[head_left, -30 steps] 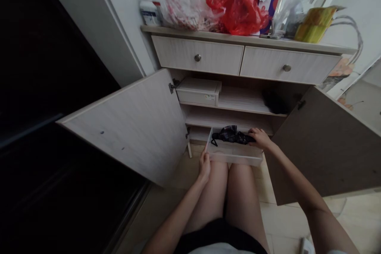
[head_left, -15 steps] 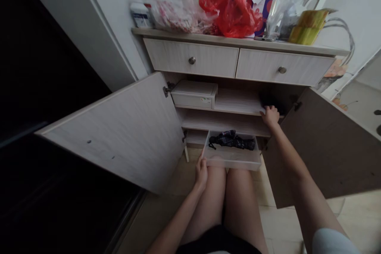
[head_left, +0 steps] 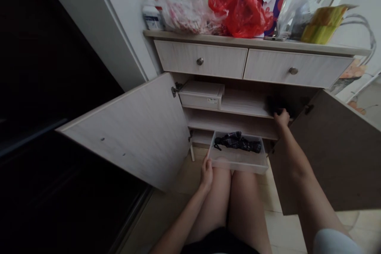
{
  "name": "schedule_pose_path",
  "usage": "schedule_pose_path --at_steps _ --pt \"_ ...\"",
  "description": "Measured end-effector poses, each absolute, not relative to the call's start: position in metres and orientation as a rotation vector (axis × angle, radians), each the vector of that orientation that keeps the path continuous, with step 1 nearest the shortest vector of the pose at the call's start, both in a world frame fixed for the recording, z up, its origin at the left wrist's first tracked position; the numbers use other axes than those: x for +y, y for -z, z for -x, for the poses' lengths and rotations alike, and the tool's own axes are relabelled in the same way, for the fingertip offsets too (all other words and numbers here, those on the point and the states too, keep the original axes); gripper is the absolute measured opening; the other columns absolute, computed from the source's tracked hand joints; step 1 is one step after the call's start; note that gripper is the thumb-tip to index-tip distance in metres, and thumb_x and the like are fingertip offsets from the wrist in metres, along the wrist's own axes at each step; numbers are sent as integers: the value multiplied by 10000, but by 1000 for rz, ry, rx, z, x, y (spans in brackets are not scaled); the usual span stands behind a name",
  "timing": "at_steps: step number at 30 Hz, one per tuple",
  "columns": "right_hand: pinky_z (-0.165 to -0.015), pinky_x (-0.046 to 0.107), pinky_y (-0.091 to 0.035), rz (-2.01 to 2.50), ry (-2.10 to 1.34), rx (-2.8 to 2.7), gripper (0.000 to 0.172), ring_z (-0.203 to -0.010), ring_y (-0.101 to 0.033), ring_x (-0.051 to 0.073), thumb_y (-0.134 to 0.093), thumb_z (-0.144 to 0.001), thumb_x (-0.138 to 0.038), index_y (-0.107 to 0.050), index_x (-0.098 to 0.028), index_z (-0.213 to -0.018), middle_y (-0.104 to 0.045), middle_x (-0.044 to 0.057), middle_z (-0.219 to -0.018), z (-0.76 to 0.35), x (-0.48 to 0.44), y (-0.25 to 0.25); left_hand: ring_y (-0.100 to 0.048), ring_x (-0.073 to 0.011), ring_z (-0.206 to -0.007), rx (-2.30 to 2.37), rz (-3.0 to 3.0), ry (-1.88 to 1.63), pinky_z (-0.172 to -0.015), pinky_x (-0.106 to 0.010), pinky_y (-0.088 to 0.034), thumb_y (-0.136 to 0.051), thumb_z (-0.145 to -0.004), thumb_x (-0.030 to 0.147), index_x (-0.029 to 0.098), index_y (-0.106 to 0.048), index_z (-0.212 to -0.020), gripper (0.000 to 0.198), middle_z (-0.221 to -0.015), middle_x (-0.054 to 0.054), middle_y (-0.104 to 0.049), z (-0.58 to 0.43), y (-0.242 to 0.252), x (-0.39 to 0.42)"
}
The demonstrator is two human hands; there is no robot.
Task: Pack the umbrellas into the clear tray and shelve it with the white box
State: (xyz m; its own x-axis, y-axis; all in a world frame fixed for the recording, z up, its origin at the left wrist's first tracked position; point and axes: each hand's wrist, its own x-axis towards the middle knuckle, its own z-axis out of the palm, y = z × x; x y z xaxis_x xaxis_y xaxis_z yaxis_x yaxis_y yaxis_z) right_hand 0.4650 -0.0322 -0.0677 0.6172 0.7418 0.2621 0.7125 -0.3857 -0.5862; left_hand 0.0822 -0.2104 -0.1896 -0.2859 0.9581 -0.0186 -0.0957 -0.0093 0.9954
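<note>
A clear plastic tray (head_left: 238,160) rests on my knees, with a folded dark plaid umbrella (head_left: 238,142) lying inside it. My left hand (head_left: 206,170) grips the tray's left front corner. On the right end of the cabinet's upper shelf (head_left: 245,103), my right hand (head_left: 281,118) has its fingers closed around part of a dark object (head_left: 271,105); the shadow there hides its shape. A white lidded box (head_left: 198,99) sits at the left end of that same shelf.
Both cabinet doors stand open, the left door (head_left: 131,131) and the right door (head_left: 330,154), flanking my arms. A red bag (head_left: 238,6), a clear bag (head_left: 186,12), a white bottle (head_left: 152,18) and a yellow package (head_left: 323,24) crowd the cabinet top.
The view has shifted, so the scene sits slightly further right. My right hand's fingers have closed on the dark object at the shelf. My left hand still holds the tray.
</note>
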Motion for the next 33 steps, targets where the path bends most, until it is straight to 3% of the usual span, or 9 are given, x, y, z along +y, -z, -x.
schedule_pose_path --at_steps 5,9,17,23,27,33 --pt "-744 348 -538 1675 -345 -1061 468 -871 -649 245 -661 -736 -415 -690 -110 -1091 -702 126 -955 -462 -84 78 -546 -229 -1315 1333 -982 -1450 -1164 -383 -360 -518 -909 450 208 -689 -1211 423 -1300 -84 -674 -83 186 -212" --pt "-642 292 -530 1472 -626 -1219 568 -779 -654 200 -731 -681 -534 -713 -147 -1097 -725 96 -965 -444 -150 84 -547 -228 -1316 1323 -974 -1451 -1164 -383 -361 -501 -920 419 194 -673 -1239 426 -1341 -94 -650 -82 187 -212" --pt "-852 383 -541 1353 -816 -1579 471 -952 -680 254 -731 -705 -516 -754 -170 -1025 -741 112 -1039 -411 -203 85 -487 -200 -1374 1272 -973 -1473 -1197 -375 -311 -475 -926 345 204 -619 -1326 448 -1437 -55 -578 -84 188 -211" --pt "-915 392 -508 1358 -671 -1913 308 -981 -675 243 -642 -806 -342 -744 -199 -1059 -735 97 -1056 -386 -191 105 -478 -208 -1383 1272 -952 -1484 -1203 -370 -294 -489 -912 318 179 -625 -1323 454 -1437 -73 -576 -85 186 -212" --pt "-921 391 -493 1439 -453 -2124 294 -996 -669 246 -633 -817 -202 -742 -213 -1091 -731 97 -1078 -380 -179 115 -477 -204 -1383 1278 -951 -1480 -1204 -370 -294 -516 -903 345 214 -646 -1295 433 -1418 -45 -596 -82 187 -211" --pt "-946 417 -465 1658 -282 -2388 305 -1103 -623 288 -740 -771 -236 -759 -298 -1069 -732 70 -1052 -381 -168 118 -489 -231 -1375 1284 -974 -1467 -1188 -388 -326 -514 -894 414 220 -657 -1272 447 -1419 -74 -594 -78 194 -208"
